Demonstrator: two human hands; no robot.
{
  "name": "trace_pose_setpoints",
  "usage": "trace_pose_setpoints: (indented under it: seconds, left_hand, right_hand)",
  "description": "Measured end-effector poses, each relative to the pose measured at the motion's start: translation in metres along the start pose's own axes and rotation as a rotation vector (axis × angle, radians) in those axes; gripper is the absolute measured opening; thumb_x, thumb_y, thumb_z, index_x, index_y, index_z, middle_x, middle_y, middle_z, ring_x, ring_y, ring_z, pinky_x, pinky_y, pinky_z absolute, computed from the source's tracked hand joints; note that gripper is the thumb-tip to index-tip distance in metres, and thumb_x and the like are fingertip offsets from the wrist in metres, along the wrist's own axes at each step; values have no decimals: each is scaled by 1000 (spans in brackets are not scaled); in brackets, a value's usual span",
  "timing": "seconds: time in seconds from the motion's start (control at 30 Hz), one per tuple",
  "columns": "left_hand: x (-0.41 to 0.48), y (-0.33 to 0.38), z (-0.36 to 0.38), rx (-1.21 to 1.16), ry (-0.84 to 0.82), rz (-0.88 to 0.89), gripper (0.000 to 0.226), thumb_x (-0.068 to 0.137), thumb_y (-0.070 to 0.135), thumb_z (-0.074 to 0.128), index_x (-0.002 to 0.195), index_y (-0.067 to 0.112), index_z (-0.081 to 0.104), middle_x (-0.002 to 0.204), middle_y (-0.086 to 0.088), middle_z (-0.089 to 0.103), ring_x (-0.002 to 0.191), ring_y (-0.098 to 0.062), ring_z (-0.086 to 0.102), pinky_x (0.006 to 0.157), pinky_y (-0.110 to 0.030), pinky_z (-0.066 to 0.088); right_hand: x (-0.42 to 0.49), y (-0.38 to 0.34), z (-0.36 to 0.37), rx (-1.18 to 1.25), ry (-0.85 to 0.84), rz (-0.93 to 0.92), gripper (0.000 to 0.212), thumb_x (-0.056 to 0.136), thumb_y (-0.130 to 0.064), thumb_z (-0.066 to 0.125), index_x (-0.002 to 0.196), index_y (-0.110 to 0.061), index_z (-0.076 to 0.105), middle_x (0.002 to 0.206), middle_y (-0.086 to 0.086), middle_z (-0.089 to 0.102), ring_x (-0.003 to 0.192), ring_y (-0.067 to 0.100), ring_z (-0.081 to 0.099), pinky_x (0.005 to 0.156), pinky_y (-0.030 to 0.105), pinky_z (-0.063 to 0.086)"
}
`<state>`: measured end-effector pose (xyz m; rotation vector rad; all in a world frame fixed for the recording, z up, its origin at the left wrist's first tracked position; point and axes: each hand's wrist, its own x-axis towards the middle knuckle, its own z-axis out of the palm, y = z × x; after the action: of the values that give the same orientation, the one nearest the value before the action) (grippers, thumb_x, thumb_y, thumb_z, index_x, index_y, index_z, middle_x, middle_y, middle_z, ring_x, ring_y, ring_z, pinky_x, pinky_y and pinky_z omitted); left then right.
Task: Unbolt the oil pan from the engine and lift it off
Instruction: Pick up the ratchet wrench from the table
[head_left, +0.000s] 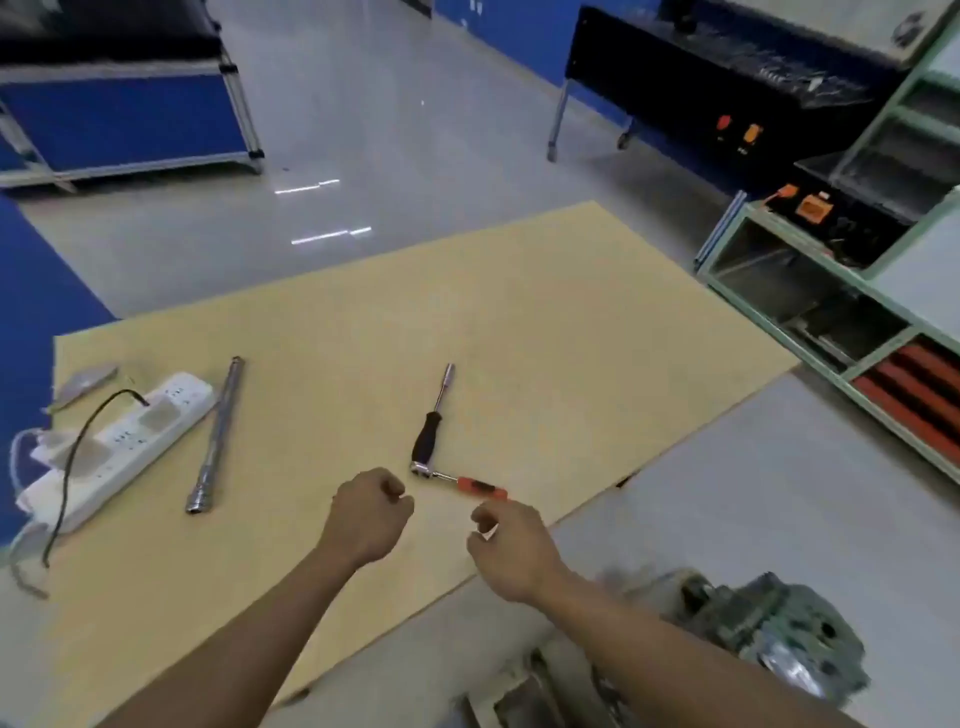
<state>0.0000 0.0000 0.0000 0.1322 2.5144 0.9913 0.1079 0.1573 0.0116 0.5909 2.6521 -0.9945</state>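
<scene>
Engine (769, 623) blurred, axis unclear; ratchet (460, 480) lies handle rightward.

I see the engine (774, 618) only as a blur; the right forearm (675, 649) hides part, the bottom edge cuts off more.
</scene>
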Motion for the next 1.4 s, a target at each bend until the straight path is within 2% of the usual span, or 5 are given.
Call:
trace_pose_setpoints:
  seconds: [0.43,0.6,0.73,0.97,1.4]
  left_hand:
    - [119,-1,22,-102,-297,52,35,85,-5,57,95,20,80,80,5,75,70,-14,64,67,-23,47]
    - [105,35,-9,76,-182,497,32,84,3,71,104,28,68,130,7,57,122,-15,48,102,-30,40]
    - [50,123,-29,4,-279,773,41,84,20,72,111,40,48,134,12,54,129,-10,46,100,-22,39]
    - [-137,280,3,-331,-814,1165,34,85,-4,46,87,23,68,77,7,67,70,-9,60,68,-28,53]
    - [-473,328,154,-401,-1534,1270,8,72,27,58,74,28,66,70,12,56,62,-11,44,59,-23,38]
  right_hand:
    - [151,-22,41,-361,20,-72,70,92,-10,54,153,-23,22,125,14,45,115,33,46,91,44,39]
    - [106,-26,-24,31,66,-182,45,97,-2,46,138,-19,49,110,11,53,97,24,53,83,33,45]
    - [22,-24,-125,410,155,-241,29,97,-6,58,125,-10,62,91,-23,65,75,-4,58,71,9,40]
    - [-209,2,-274,630,254,-350,24,97,-16,64,120,-11,72,93,6,73,71,15,58,67,28,50]
    - [-602,121,-254,831,598,-114,27,93,-21,62,116,-17,74,84,10,74,53,13,49,45,23,44]
